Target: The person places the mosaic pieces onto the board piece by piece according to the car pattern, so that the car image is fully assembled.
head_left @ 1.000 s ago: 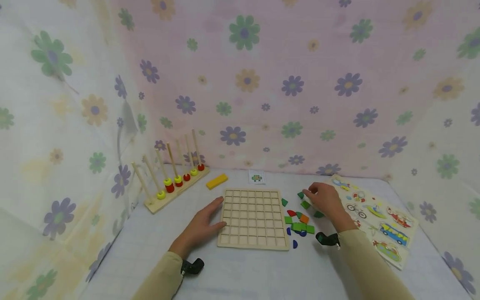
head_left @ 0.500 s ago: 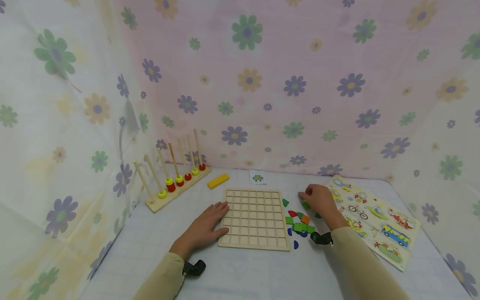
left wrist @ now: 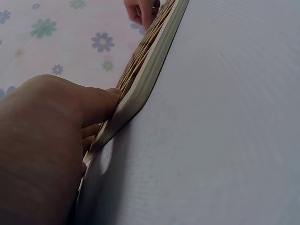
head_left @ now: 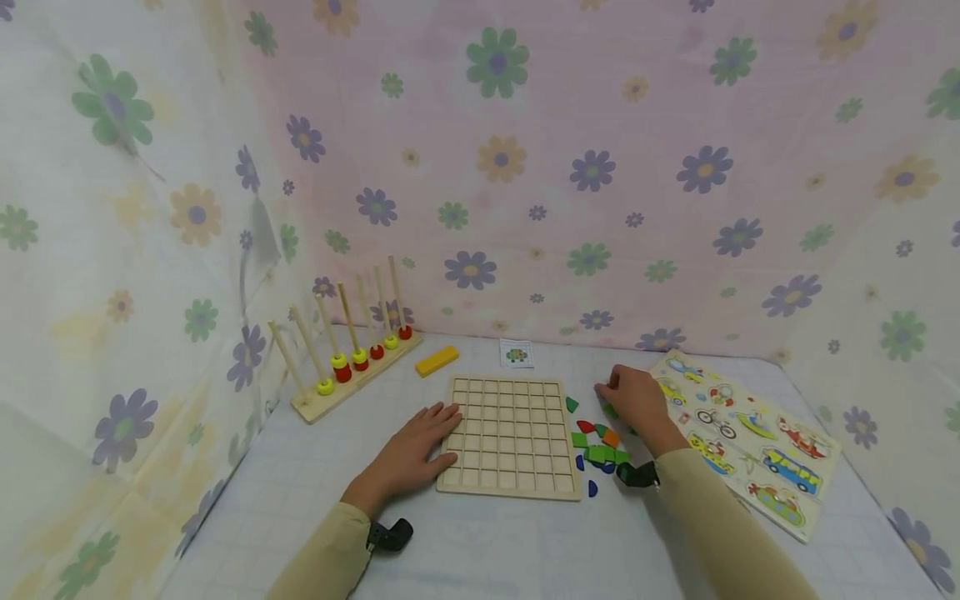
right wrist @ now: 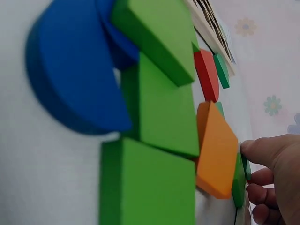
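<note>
My left hand rests on the left edge of a wooden grid board, fingers spread over its rim. In the left wrist view its thumb lies along the board's edge. Beyond the board's right side, my right hand pinches a small dark green block between thumb and fingers, low over the table. In the head view that block is hidden by the hand. Around it lie loose blocks: bright green squares, an orange block, a red one and blue half-rounds.
A picture puzzle board lies at the right, close by the right forearm. At the back left stands a peg rack with red and yellow beads. A yellow bar and a turtle picture card lie behind the grid board.
My left hand has moved from beside the board onto its left rim. My right hand has shifted slightly left, and the dark green block at its fingertips is now covered from the head view.
</note>
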`<state>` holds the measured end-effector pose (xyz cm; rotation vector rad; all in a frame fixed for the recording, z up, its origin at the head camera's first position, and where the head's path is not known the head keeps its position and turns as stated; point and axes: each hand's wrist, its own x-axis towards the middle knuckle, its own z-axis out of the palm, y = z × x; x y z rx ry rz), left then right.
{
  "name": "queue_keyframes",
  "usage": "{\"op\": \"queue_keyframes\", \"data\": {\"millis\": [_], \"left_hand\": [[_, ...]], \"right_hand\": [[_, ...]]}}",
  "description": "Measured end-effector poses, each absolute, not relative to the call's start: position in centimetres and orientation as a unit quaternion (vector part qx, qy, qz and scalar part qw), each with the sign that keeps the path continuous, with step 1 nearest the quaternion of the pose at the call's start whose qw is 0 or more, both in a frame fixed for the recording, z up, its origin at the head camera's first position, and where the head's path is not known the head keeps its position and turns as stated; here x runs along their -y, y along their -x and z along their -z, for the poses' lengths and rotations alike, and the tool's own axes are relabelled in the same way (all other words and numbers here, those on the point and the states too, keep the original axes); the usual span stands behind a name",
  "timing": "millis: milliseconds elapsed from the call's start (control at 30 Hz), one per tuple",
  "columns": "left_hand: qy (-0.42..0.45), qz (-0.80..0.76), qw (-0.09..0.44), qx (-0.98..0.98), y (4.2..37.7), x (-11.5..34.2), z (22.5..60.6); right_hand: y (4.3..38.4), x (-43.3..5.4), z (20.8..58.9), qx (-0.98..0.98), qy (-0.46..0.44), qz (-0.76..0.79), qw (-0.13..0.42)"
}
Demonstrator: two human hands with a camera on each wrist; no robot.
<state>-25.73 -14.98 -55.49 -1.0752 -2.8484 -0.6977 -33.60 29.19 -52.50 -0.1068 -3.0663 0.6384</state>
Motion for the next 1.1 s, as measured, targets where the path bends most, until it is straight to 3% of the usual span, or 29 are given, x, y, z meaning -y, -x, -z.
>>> {"op": "queue_keyframes", "data": {"millis": [267,1100], "left_hand": [[0.354,0.227,0.015,0.907,25.59,14.89,55.01],[0.348,0.233,0.004,0.908,25.74,14.96,55.45]], "right_hand": [[33.44,-28.66,52.16,0.977,-0.017,-0.212,0.000],[32.75,-29.15,51.98,0.968,-0.033,-0.248,-0.003]]}}
